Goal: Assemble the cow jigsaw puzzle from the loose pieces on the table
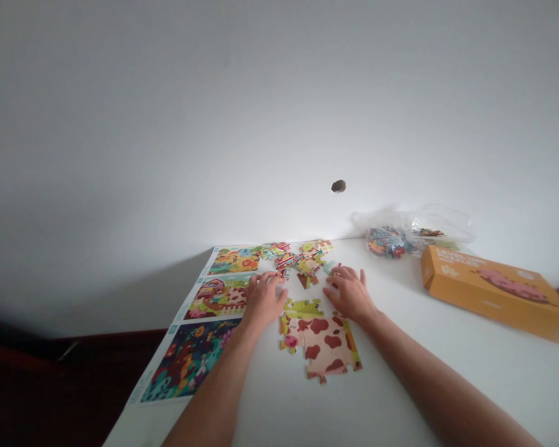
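A white table [447,372] stands against a pale wall [261,93] that has a small dark hole [338,185] above the table's far edge. Along the left side of the table lies a long reference sheet [205,323] printed with three colourful pictures, one behind another. On the right, well apart from the hands, lies an orange box [494,288] with a pink animal on its lid, and just behind it sit clear plastic bags [400,236] holding more pieces.

Between the two forearms lies the joined puzzle section [323,338], flat on the table, showing brown patches on cream with green and yellow at its far end. Beyond it, near the wall, a heap of loose puzzle pieces [298,257] is spread out.

The left hand [263,301] rests palm down at the far left corner of the joined section, overlapping the edge of the reference sheet, its fingers stretched toward the loose pieces; whether they pinch one I cannot tell. The right hand [349,292] lies palm down just beyond the section's far right corner, fingers spread wide and flat, nothing gripped, their tips near the heap.
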A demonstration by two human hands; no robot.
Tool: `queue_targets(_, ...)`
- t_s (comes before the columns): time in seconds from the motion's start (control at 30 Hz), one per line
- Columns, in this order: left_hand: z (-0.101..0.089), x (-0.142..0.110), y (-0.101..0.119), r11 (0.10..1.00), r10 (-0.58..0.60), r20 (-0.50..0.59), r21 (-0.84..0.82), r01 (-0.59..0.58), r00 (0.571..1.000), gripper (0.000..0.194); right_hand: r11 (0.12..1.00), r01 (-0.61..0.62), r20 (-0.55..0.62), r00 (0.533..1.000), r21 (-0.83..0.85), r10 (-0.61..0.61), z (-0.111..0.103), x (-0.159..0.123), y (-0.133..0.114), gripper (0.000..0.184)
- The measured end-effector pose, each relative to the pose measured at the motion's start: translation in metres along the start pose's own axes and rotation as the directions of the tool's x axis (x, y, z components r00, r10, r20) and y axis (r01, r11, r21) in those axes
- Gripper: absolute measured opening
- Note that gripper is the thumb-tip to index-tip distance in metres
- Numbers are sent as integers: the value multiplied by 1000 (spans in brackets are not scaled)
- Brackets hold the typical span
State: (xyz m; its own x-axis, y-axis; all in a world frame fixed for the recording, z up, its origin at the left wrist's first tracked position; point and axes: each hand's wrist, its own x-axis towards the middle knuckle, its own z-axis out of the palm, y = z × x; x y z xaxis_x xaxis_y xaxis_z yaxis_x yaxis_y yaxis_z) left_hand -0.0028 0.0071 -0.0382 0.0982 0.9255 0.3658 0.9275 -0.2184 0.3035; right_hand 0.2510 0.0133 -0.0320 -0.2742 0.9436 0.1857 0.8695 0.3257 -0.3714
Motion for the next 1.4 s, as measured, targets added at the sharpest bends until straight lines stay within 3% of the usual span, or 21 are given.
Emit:
queue_targets(0.1, -1, 0, 6, 995, 89, 14, -35, -88, 996, 24, 992, 121, 59, 991, 45, -123, -1, 0, -2, 43)
queue_targets(0.23, 2, -2, 16, 969, 237, 94, -87, -229, 967, 29, 954, 270, 173, 941, 132, -291, -3, 0, -10, 56)
queue_targets(0.37, 5, -2, 17, 971, 228, 134, -100, -216, 964, 31, 926, 325, 195, 912, 193, -361, -4, -1, -16, 60)
queue_targets(0.5, 5, -1, 14, 980, 193, 118, -80, -184, 974, 27, 939, 311, 159, 930, 145, -332, -4, 1, -14, 57)
queue_targets(0.63, 6, 0, 14, 979, 197, 104, -75, -189, 975, 28, 966, 244, 175, 951, 88, -256, -2, 5, -11, 67)
queue_targets(0.77, 9, 0, 12, 980, 190, 94, -82, -183, 977, 39, 958, 258, 219, 935, 122, -280, -3, 5, -12, 66)
queue_targets(1.03, 8, 2, 14, 982, 185, 110, -65, -178, 977, 32, 936, 300, 254, 905, 183, -340, -7, 2, -14, 67)
queue_targets(1.13, 7, 3, 14, 981, 183, 103, -87, -174, 978, 34, 937, 313, 195, 920, 156, -340, -4, 2, -14, 60)
queue_targets(1.27, 6, 4, 15, 973, 203, 99, -130, -189, 974, 35, 969, 238, 95, 965, 72, -244, 0, 4, -12, 57)
queue_targets(1.4, 5, 5, 17, 959, 239, 91, -177, -220, 967, 34, 968, 235, 190, 950, 90, -248, -1, 4, -10, 67)
